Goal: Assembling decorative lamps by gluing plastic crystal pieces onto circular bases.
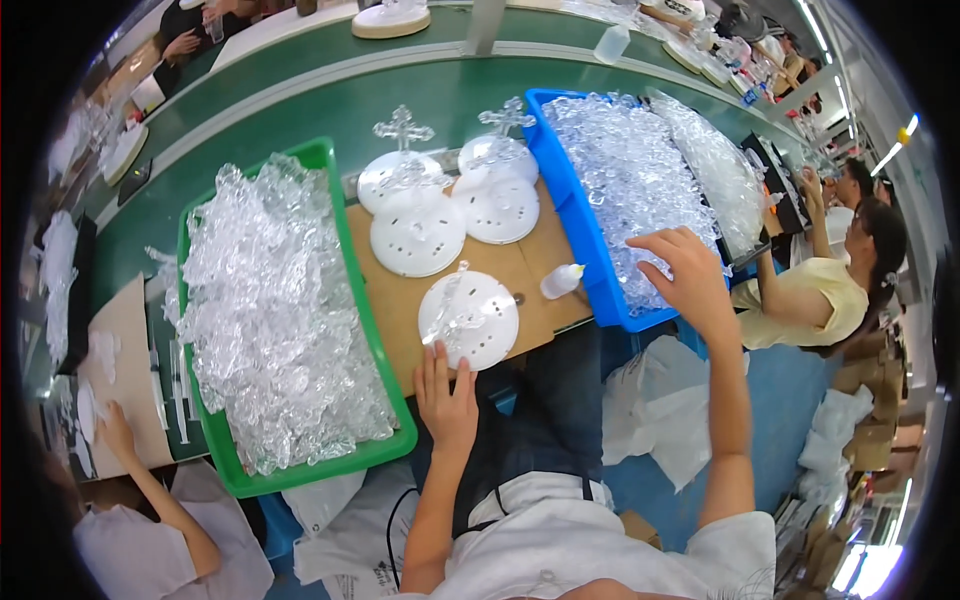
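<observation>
A white round plate [490, 345] with small holes lies on the cardboard in front of me, a clear plastic piece [460, 318] on top of it. My left hand [447, 405] rests its outstretched fingertips on the plate's near edge. Over the near right part of a blue tray [600, 270], full of small clear pieces [625, 170], hovers my right hand [690, 280]. Its thumb and forefinger are apart, and I see nothing between them. A small white bottle [561, 282] with a yellow tip stands between the plate and this tray.
To the left is a green tray [395, 415] heaped with clear plastic parts [280, 320]. Behind the plate, more white discs [418, 235] bear upright clear crosses [403, 128]. Co-workers sit at both sides; a hand [117, 432] works at far left.
</observation>
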`<state>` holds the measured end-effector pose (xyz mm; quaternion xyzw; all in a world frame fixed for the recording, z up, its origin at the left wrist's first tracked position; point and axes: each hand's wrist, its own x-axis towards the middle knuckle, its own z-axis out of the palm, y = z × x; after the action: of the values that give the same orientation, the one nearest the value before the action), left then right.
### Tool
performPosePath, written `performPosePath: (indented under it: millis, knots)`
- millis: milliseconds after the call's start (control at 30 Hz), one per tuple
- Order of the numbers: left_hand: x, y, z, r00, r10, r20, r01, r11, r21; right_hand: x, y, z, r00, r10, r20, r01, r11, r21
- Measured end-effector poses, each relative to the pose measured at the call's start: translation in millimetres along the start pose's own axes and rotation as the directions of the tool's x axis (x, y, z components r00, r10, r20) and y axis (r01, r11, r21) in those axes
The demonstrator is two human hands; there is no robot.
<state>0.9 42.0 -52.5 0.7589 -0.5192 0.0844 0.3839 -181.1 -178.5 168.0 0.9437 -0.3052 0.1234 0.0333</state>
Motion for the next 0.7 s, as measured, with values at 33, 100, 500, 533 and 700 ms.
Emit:
performPosePath:
  millis: [33, 100, 500, 533, 700]
  knots:
    - [-2, 0, 1, 1.0, -0.007, 0.0, 0.007, 1.0, 0.007, -4, 8, 1, 1.0, 0.007, -0.009, -0.007, 1.0, 0.002]
    - [-1, 2, -2, 1.0, -0.013, -0.005, 0.013, 1.0, 0.003, -4, 17, 0, 0.967, -0.018, 0.253, 0.024, 1.0, -0.019]
    - [3, 17, 3, 0.997, -0.081, -0.008, 0.081, 0.996, 0.039, 21, 59, 17, 0.908, -0.288, 0.305, 0.286, 0.957, 0.051]
    - [2, 17, 3, 0.997, -0.08, -0.004, 0.08, 0.996, 0.043, 22, 58, 19, 0.908, -0.29, 0.302, 0.287, 0.956, 0.055]
    - [1, 17, 6, 0.997, -0.077, -0.005, 0.077, 0.996, 0.054, 18, 47, 20, 0.938, -0.183, 0.294, 0.157, 0.982, 0.108]
